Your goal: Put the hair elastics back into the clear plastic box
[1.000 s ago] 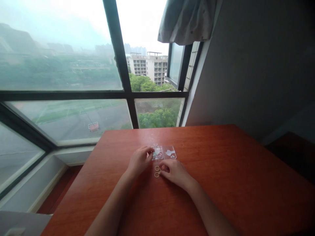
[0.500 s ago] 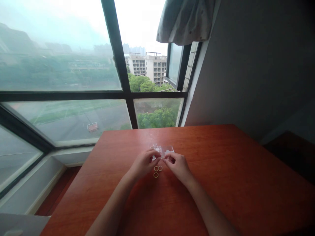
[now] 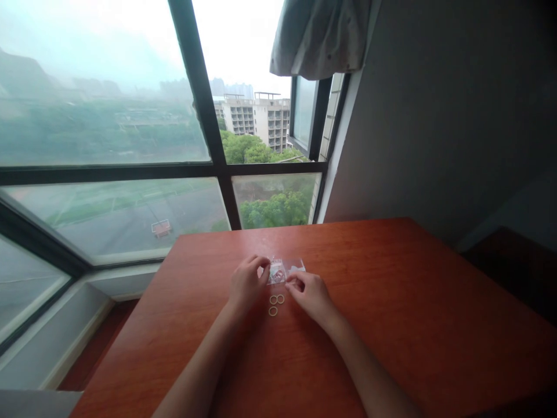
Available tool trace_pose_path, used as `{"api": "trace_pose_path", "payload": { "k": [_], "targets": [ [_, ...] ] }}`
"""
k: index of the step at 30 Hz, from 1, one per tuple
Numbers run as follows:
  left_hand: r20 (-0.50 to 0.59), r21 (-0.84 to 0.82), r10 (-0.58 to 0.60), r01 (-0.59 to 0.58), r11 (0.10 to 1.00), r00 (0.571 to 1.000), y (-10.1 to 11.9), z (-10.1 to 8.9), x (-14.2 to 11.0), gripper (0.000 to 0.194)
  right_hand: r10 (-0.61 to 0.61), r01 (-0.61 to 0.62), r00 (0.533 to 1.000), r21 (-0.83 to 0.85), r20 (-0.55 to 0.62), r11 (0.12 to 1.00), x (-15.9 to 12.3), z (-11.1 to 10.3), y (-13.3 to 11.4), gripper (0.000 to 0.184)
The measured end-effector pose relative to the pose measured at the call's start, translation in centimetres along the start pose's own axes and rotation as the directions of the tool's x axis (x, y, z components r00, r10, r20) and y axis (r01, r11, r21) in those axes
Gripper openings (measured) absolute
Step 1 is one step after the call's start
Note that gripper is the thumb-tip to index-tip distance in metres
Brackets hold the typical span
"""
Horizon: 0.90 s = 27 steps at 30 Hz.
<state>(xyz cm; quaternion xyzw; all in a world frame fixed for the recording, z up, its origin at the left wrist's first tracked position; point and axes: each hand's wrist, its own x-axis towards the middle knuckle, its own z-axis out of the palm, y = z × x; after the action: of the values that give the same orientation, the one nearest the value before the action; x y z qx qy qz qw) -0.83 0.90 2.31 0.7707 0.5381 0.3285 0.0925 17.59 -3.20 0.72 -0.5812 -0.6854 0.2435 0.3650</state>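
A small clear plastic box (image 3: 277, 272) with pinkish and pale bits in it lies on the table, between my hands. Right beside it is a clear flat piece (image 3: 296, 264) that looks like its lid, with something whitish showing through. At the box's left edge is my left hand (image 3: 249, 281), thumb and fingers curled together; whatever they pinch cannot be made out. My right hand (image 3: 310, 292) has its fingertips pinched together by the box's lower right corner, and what is between them is too small to name. Three pale rings (image 3: 273, 311) lie just in front of the box.
The reddish-brown wooden table (image 3: 391, 331) reaches to the window (image 3: 270, 169) at its far side. A grey wall (image 3: 413, 128) stands on the right, and a curtain (image 3: 319, 40) hangs above.
My left hand has moved left and slightly away from me, apart from the right hand, uncovering more of the box. My right hand has barely moved. The view has shifted slightly.
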Motion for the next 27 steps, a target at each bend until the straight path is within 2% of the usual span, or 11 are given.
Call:
{"api": "trace_pose_path", "payload": {
  "k": [8,13,17,22,27],
  "targets": [
    [0.017,0.075,-0.031,0.030,0.997,0.999,-0.5,1.0,0.7,0.015,-0.016,0.020,0.998,-0.054,0.066,0.998,-0.3,0.5,0.0,0.009],
    [0.001,0.083,-0.040,0.040,0.996,0.999,-0.9,0.7,0.6,0.016,-0.014,0.020,0.997,-0.071,0.076,0.997,-0.2,0.3,0.2,0.007],
    [0.001,0.066,-0.056,0.055,0.996,0.998,-1.3,0.3,0.2,0.016,-0.024,0.036,0.987,-0.074,0.160,0.997,-0.4,0.2,-0.1,0.006],
    [0.009,0.043,-0.052,0.052,0.998,0.999,-1.5,-0.2,-0.3,0.017,-0.054,0.088,0.949,-0.098,0.309,0.991,-0.9,0.2,-0.9,0.011],
    [0.013,0.030,-0.044,0.044,0.999,0.999,-1.5,-0.7,-0.5,0.019,-0.057,0.119,0.946,-0.178,0.319,0.977,-1.3,0.2,-1.6,0.019]
  ]
}}
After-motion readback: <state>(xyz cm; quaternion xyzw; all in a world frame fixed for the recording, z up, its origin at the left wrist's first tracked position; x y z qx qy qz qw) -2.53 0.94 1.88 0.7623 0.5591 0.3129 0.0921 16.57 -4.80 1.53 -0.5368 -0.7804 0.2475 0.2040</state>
